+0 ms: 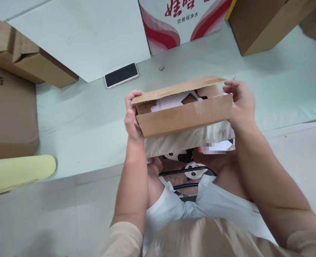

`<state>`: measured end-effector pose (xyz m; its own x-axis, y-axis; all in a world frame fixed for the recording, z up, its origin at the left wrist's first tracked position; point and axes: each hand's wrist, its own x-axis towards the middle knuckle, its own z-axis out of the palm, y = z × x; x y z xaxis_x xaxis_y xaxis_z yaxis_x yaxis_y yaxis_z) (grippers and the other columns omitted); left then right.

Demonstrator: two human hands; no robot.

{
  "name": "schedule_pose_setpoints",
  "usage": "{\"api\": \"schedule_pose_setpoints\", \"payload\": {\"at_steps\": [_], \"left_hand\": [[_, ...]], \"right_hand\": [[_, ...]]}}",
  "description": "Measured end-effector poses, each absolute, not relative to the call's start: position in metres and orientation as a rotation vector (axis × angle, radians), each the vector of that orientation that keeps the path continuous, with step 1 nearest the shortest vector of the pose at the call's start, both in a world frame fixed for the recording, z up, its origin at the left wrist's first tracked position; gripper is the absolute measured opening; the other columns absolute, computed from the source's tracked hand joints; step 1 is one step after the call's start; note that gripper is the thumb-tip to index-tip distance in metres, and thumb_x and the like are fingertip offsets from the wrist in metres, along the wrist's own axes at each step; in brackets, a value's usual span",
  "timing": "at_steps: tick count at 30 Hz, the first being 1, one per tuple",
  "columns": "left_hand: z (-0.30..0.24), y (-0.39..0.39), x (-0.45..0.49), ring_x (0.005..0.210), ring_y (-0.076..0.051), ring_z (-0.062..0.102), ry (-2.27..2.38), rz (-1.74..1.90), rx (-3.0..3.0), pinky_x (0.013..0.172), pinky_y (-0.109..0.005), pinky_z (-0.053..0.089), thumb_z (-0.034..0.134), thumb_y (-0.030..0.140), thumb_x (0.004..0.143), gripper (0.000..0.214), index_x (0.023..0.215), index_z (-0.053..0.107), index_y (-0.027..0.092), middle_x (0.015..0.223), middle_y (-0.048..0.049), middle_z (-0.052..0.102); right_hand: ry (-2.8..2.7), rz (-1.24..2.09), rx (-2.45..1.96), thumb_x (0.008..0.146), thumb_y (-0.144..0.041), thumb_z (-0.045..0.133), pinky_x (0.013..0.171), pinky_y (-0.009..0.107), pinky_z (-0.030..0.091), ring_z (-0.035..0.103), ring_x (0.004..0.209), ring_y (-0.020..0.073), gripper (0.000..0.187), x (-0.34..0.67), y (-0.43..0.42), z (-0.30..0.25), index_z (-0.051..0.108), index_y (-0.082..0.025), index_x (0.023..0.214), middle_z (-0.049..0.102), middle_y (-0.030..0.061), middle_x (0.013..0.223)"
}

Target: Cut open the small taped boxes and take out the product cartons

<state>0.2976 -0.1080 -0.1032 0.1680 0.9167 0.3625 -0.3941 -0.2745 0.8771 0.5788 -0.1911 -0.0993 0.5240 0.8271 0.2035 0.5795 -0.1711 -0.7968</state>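
Tan cloth of the shirt (198,235) is closest to me, well short of the fingers, followed by white shorts (174,196). Past the knees, between the two hands, I see part of a panda print (174,156), lower than the fingers.

Next come the hands and the box (184,119) between them. The left hand (132,117) is clamped on the box's left end, its fingers wrapped over the far corner. The right hand (242,103) is at the other end, fingers curled by the corner of the far flap; it is blurred, and I cannot tell whether they are closed on the cardboard. Between both sets of fingers the flaps stand partly open, and a white piece (171,102) shows inside.

Left of the left fingers, well apart, lies a yellow roll (21,171) on the pale green sheet (80,125). Just beyond those fingers is the phone (122,75), screen dark. Farther off, past the left fingers, stands a white panel (88,32); beyond the gap between the hands, a red-and-white carton (184,25); beyond the right fingers, a brown carton (267,25).
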Motion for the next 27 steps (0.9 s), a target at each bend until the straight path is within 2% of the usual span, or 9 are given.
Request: {"api": "schedule_pose_setpoints", "payload": {"at_steps": [2, 4, 6, 9, 11, 14, 17, 21, 27], "left_hand": [[-0.104, -0.108, 0.298, 0.098, -0.021, 0.066, 0.576, 1.409, 1.216, 0.095, -0.040, 0.055, 0.060, 0.070, 0.084, 0.047, 0.112, 0.067, 0.032, 0.109, -0.0027, 0.065], [-0.109, -0.103, 0.296, 0.093, -0.018, 0.065, 0.546, 1.394, 1.255, 0.088, -0.035, 0.056, 0.072, 0.061, 0.080, 0.043, 0.115, 0.066, 0.035, 0.107, -0.0006, 0.065], [-0.116, -0.096, 0.292, 0.094, -0.018, 0.066, 0.529, 1.379, 1.369, 0.086, -0.035, 0.057, 0.079, 0.058, 0.074, 0.053, 0.121, 0.060, 0.039, 0.109, 0.0001, 0.064], [-0.126, -0.086, 0.286, 0.102, -0.021, 0.065, 0.579, 1.420, 1.527, 0.089, -0.039, 0.056, 0.078, 0.062, 0.076, 0.059, 0.123, 0.050, 0.041, 0.121, -0.0016, 0.062], [-0.127, -0.083, 0.283, 0.106, -0.020, 0.064, 0.617, 1.511, 1.561, 0.093, -0.038, 0.055, 0.079, 0.059, 0.077, 0.052, 0.114, 0.050, 0.038, 0.122, -0.0011, 0.061], [-0.121, -0.085, 0.281, 0.110, -0.021, 0.061, 0.661, 1.611, 1.585, 0.100, -0.040, 0.052, 0.079, 0.054, 0.079, 0.038, 0.094, 0.054, 0.029, 0.115, -0.0012, 0.060], [-0.112, -0.092, 0.281, 0.116, -0.024, 0.058, 0.683, 1.591, 1.631, 0.105, -0.045, 0.049, 0.068, 0.059, 0.087, 0.038, 0.077, 0.059, 0.023, 0.117, -0.0043, 0.058], [-0.101, -0.099, 0.282, 0.125, -0.027, 0.052, 0.584, 1.458, 1.704, 0.105, -0.047, 0.050, 0.039, 0.070, 0.096, 0.060, 0.072, 0.068, 0.024, 0.139, -0.0035, 0.047], [-0.094, -0.107, 0.285, 0.130, -0.029, 0.048, 0.573, 1.468, 1.680, 0.114, -0.053, 0.044, 0.023, 0.070, 0.099, 0.070, 0.069, 0.064, 0.022, 0.144, -0.0010, 0.046]], "right_hand": [[-1.083, 0.385, -1.570, 0.080, -0.051, 0.064, 0.086, 0.041, 0.055, 0.064, 0.085, 0.0182, 0.038, 0.571, -0.191, -0.093, 0.061, -0.021, 0.104, 0.065, 0.0046, 0.091], [-1.090, 0.392, -1.417, 0.084, -0.055, 0.066, 0.082, 0.040, 0.055, 0.063, 0.079, 0.0170, 0.034, 0.563, -0.193, -0.086, 0.060, -0.022, 0.091, 0.063, 0.0028, 0.083], [-1.174, 0.381, -1.286, 0.084, -0.066, 0.065, 0.085, 0.043, 0.056, 0.065, 0.087, 0.0210, 0.043, 0.558, -0.197, -0.082, 0.062, -0.023, 0.085, 0.065, 0.0060, 0.087], [-1.394, 0.357, -1.178, 0.088, -0.080, 0.046, 0.099, 0.050, 0.053, 0.065, 0.111, 0.0303, 0.060, 0.556, -0.203, -0.079, 0.070, -0.025, 0.086, 0.065, 0.0128, 0.106], [-1.557, 0.340, -1.248, 0.094, -0.077, 0.026, 0.105, 0.055, 0.050, 0.058, 0.127, 0.0348, 0.070, 0.558, -0.208, -0.078, 0.075, -0.027, 0.091, 0.060, 0.0149, 0.122], [-1.681, 0.298, -1.403, 0.096, -0.069, 0.009, 0.104, 0.057, 0.048, 0.053, 0.132, 0.0376, 0.078, 0.558, -0.213, -0.078, 0.075, -0.029, 0.093, 0.054, 0.0156, 0.131], [-1.580, 0.266, -1.301, 0.098, -0.066, 0.016, 0.105, 0.055, 0.047, 0.056, 0.124, 0.0344, 0.069, 0.553, -0.212, -0.081, 0.071, -0.025, 0.087, 0.055, 0.0156, 0.122], [-1.424, 0.206, -1.131, 0.097, -0.063, 0.030, 0.106, 0.051, 0.046, 0.058, 0.114, 0.0294, 0.055, 0.543, -0.206, -0.087, 0.063, -0.022, 0.082, 0.053, 0.0139, 0.112], [-1.314, 0.055, -1.195, 0.093, -0.064, 0.025, 0.102, 0.050, 0.046, 0.057, 0.105, 0.0264, 0.048, 0.534, -0.201, -0.088, 0.044, -0.022, 0.081, 0.049, 0.0117, 0.109]]}}
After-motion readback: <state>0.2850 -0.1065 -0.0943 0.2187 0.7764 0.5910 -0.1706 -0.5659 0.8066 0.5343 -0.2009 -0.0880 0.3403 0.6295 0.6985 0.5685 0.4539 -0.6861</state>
